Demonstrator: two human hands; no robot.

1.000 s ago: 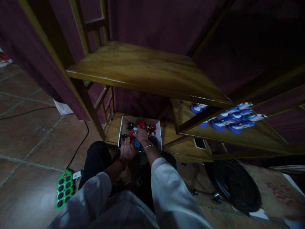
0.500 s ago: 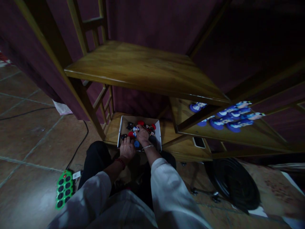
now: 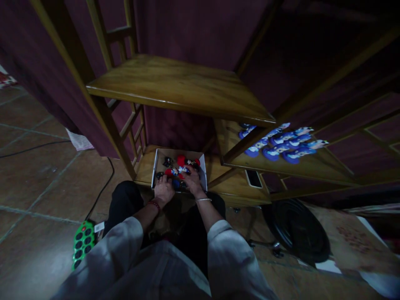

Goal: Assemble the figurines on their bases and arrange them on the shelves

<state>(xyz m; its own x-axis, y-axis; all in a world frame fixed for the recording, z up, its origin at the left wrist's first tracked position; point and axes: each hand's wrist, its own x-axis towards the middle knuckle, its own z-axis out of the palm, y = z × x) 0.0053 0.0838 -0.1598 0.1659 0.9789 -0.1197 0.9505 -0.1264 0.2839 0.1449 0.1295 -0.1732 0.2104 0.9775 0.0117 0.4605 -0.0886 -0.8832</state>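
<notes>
- Head view: figurines (image 3: 175, 171) lie in the box (image 3: 203, 171) on the shelf (image 3: 215, 168).
- Left hand (image 3: 164, 189), right hand (image 3: 192, 182): fingers over figurines; whether grasping, cannot tell.
- Probably light, stiff, somewhat fragile; best held mid-body.

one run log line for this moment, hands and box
left hand: at near side of box | right hand: at figurines inside | box: on lower shelf

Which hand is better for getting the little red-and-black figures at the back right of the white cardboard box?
Probably the right hand: it's beside those little red-and-black figures. The left hand is farther off, at the front left of the white cardboard box.
</notes>
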